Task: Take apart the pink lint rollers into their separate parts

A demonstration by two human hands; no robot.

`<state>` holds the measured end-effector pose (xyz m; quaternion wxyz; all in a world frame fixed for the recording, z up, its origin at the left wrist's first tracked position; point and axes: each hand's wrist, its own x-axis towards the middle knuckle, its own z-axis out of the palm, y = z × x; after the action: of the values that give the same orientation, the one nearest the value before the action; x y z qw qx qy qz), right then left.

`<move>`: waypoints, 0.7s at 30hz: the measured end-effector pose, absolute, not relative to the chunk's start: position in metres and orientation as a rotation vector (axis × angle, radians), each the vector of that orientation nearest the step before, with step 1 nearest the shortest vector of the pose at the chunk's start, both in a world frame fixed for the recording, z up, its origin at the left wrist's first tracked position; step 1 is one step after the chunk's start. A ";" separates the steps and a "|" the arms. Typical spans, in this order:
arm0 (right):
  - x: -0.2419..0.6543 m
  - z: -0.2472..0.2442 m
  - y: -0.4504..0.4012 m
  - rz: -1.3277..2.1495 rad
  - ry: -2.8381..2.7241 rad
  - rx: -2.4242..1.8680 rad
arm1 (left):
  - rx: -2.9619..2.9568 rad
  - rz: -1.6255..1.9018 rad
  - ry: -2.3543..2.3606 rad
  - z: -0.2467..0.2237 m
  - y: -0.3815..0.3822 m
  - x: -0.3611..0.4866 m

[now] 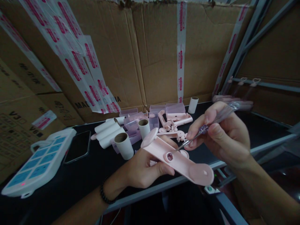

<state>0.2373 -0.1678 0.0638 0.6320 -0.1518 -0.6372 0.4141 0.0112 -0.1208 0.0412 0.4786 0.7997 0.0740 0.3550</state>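
Note:
My left hand (142,170), with a dark bead bracelet at the wrist, is closed around a pink plastic holder (182,165). The holder is a long trough with a rounded disc at each end and a round hole near its middle. In my right hand (225,137) is a screwdriver (211,122) with a clear purplish handle, gripped between thumb and fingers. Its thin metal shaft points down to the left, the tip close beside the hole; whether it touches the holder I cannot tell.
Behind my hands lie several pink plastic parts (172,134), purple translucent boxes (175,108) and white cardboard tubes (124,146). A phone (78,147) and a white power strip (39,164) are on the left of the black table. Large taped cartons (157,62) wall off the back.

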 end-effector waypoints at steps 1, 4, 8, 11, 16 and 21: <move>0.238 0.063 -0.166 0.955 -1.454 -0.351 | 1.943 0.862 0.177 0.041 -0.120 0.012; 0.238 0.061 -0.162 0.984 -1.446 -0.363 | 1.913 0.831 0.192 0.043 -0.121 0.012; 0.239 0.060 -0.160 0.993 -1.449 -0.348 | 1.873 0.783 0.240 0.044 -0.122 0.013; 0.240 0.062 -0.163 0.945 -1.454 -0.363 | 1.837 0.754 0.257 0.044 -0.123 0.014; 0.241 0.065 -0.165 0.914 -1.507 -0.348 | 1.829 0.737 0.281 0.045 -0.124 0.014; 0.239 0.061 -0.161 0.978 -1.462 -0.335 | 1.839 0.744 0.257 0.047 -0.126 0.014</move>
<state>0.2395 -0.1605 0.0615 0.6254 -0.1460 -0.6370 0.4263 0.0144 -0.1262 0.0473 0.5400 0.7738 0.1083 0.3130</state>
